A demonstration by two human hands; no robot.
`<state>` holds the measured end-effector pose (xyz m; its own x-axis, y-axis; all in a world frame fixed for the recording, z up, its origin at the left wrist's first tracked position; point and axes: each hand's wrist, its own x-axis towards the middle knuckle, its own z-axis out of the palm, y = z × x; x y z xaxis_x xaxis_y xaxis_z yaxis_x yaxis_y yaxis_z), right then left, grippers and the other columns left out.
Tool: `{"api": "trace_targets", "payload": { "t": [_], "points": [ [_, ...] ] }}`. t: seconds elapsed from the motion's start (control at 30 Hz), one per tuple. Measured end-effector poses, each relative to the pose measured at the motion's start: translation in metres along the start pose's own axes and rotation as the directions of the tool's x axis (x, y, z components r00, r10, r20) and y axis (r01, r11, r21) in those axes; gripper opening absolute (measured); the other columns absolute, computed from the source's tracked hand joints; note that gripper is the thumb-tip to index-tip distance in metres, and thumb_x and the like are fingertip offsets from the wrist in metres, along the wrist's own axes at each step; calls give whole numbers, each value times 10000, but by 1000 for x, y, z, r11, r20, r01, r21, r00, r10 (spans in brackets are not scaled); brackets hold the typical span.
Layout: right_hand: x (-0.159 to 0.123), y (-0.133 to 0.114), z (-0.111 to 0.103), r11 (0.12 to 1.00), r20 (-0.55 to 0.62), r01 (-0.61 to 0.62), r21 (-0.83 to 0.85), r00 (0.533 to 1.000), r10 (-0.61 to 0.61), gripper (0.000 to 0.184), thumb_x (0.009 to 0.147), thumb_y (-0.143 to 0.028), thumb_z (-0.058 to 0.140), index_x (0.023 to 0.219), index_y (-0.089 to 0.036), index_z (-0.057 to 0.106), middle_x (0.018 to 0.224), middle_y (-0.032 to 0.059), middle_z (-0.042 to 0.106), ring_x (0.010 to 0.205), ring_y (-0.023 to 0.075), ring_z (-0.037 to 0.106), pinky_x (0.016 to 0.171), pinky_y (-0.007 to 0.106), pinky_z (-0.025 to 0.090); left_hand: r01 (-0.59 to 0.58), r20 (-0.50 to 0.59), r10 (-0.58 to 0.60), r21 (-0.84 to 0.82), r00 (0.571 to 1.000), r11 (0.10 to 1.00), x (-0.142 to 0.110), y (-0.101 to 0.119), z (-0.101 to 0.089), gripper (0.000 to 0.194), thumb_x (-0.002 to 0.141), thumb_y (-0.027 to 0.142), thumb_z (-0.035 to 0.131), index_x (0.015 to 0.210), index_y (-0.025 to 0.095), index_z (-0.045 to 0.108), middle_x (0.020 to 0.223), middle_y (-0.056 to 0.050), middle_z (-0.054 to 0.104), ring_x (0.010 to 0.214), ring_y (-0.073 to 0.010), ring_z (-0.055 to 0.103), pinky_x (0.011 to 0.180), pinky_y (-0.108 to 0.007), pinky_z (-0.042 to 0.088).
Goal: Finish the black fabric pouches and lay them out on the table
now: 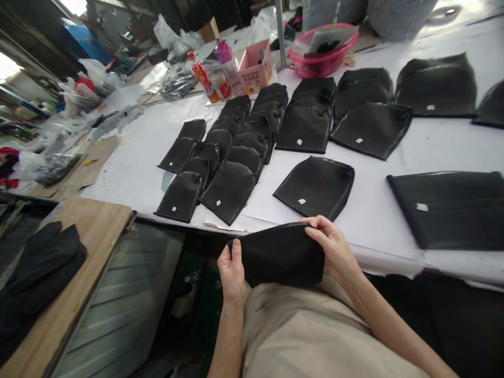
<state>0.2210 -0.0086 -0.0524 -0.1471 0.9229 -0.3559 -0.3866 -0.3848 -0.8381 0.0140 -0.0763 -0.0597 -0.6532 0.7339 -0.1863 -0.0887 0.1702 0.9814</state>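
Note:
A black fabric piece (pixel 281 257) is stretched between my two hands, in front of the table's near edge. My left hand (pixel 233 270) pinches its left upper corner, thumb on top. At the right upper corner, my right hand (pixel 333 244) grips the edge between thumb and fingers. Just beyond lies a single black panel (pixel 317 184) with a small white tag. Overlapping rows of similar black panels (pixel 230 189) cover the table behind it, many with white tags. A larger black panel (pixel 452 210) rests to the right.
The table has a white covering (pixel 129 168). At its back stand a pink basin (pixel 318 63), a pink box (pixel 255 68), a red-labelled bottle (pixel 201 76) and a pink-capped bottle (pixel 230 65). On the left, a wooden board (pixel 94 231) carries dark cloth (pixel 43 283).

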Motion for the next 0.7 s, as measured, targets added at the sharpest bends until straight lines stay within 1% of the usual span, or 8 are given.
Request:
{"api": "trace_targets", "payload": {
  "t": [0.1, 0.23, 0.33, 0.4, 0.5, 0.7],
  "points": [
    [0, 1, 1, 1000, -26, -14, 1, 1000, 14, 304, 734, -359, 759, 726, -216, 491, 931, 9, 664, 740, 161, 562, 637, 252, 420, 10, 7, -10, -22, 1000, 1000, -1, -2, -1, 349, 837, 496, 652, 867, 148, 657, 863, -46, 735, 818, -188, 692, 792, -284, 538],
    [0, 1, 1, 999, -46, -34, 27, 998, 36, 304, 735, -369, 769, 729, -212, 509, 840, -8, 641, 656, 133, 518, 583, 238, 384, 6, 29, -6, -8, 1000, 1000, -2, -2, -1, 355, 833, 504, 649, 885, 153, 675, 865, -50, 741, 815, -198, 695, 775, -289, 544],
    [0, 1, 1, 999, -51, -28, 28, 998, 29, 299, 738, -364, 768, 730, -210, 511, 836, -4, 636, 648, 131, 510, 574, 235, 379, -3, -8, 3, 29, 1000, 1000, -2, -2, 0, 391, 806, 536, 658, 884, 154, 690, 851, -53, 745, 814, -210, 699, 754, -289, 548],
    [0, 1, 1, 999, -45, -23, 41, 999, 25, 300, 740, -359, 767, 725, -208, 508, 839, -7, 640, 642, 128, 509, 571, 235, 375, -2, -21, 2, 16, 1000, 1000, -2, -3, 0, 392, 801, 540, 662, 873, 156, 690, 839, -49, 744, 802, -208, 698, 750, -291, 549],
    [0, 0, 1, 997, -38, -18, 72, 999, 21, 300, 736, -337, 774, 709, -205, 506, 818, -20, 637, 642, 121, 508, 582, 236, 374, -10, -11, 10, -23, 1000, 1000, -2, -6, -1, 365, 818, 511, 660, 875, 152, 683, 841, -46, 738, 792, -197, 693, 760, -294, 549],
    [-2, -3, 3, 996, -52, -9, 94, 999, 14, 329, 703, -321, 798, 672, -201, 493, 766, -21, 617, 652, 126, 507, 598, 241, 375, -17, -12, 17, 2, 1000, 1000, -2, -6, -2, 362, 823, 500, 660, 907, 148, 675, 864, -55, 732, 810, -199, 690, 780, -296, 546]
  ]
}}
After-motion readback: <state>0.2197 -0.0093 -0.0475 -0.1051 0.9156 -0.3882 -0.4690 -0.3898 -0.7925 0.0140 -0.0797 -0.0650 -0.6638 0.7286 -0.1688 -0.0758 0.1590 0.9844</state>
